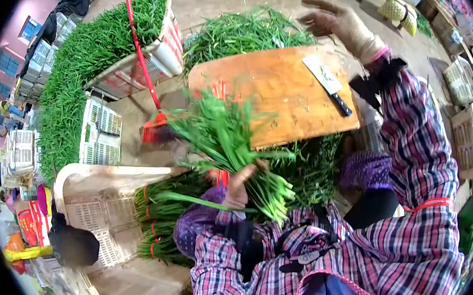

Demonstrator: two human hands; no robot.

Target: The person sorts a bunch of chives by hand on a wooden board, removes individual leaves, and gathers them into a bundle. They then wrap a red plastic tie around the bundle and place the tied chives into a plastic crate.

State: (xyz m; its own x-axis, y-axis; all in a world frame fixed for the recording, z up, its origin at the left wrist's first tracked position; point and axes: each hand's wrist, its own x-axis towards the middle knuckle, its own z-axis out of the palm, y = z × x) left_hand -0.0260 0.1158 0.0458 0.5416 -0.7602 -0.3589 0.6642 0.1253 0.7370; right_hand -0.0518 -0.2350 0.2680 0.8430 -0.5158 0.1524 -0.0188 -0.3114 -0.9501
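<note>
In the head view, a checked plaid jacket (405,239) is seen nearest the camera, spread across six o'clock. With the middle of the view taken as the dial's centre, the left hand (239,188) is found just toward six o'clock, its fingers clamped around a bunch of green stalks (226,134). The bunch is held at the centre, its blurred leaves aimed toward eleven o'clock and its pale ends toward half past four; whether the desk (289,100) is touched by it cannot be told. The right hand (338,21) is raised at half past one, its fingers apart and nothing held. At two o'clock a cleaver (327,84) is laid on the desk, its black handle pointed toward five. Loose greens (245,33) are heaped at twelve. At eight o'clock, red-banded bundles (160,240) are contained in a pale crate (125,289). A red broom (155,127) is seen near ten.
</note>
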